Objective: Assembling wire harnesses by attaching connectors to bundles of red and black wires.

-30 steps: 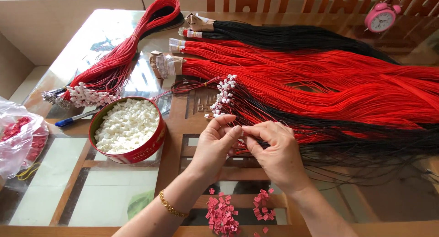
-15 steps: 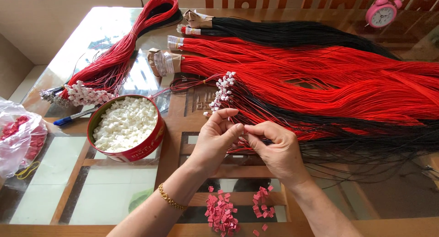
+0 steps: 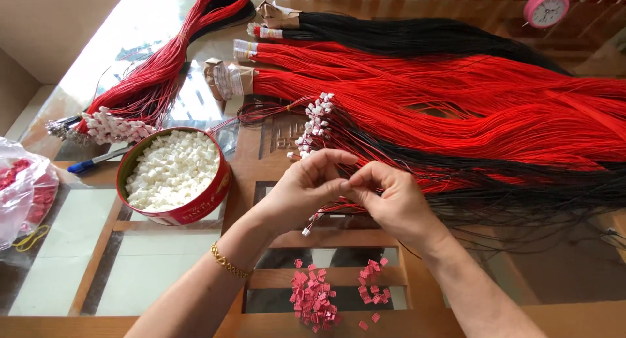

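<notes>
Now pinching thin red-black wire pair (image 3: 339,206) between left hand (image 3: 306,184) and right hand (image 3: 385,198) | risk: slipping, snagging loose red wire bundle (image 3: 456,109)

Fingers (image 3: 339,181) pinching wires (image 3: 456,122) (red, black)

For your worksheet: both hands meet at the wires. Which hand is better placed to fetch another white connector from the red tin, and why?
Left. The left hand lies on the same side as the red tin of white connectors; the right hand would probably have to cross over it.
</notes>
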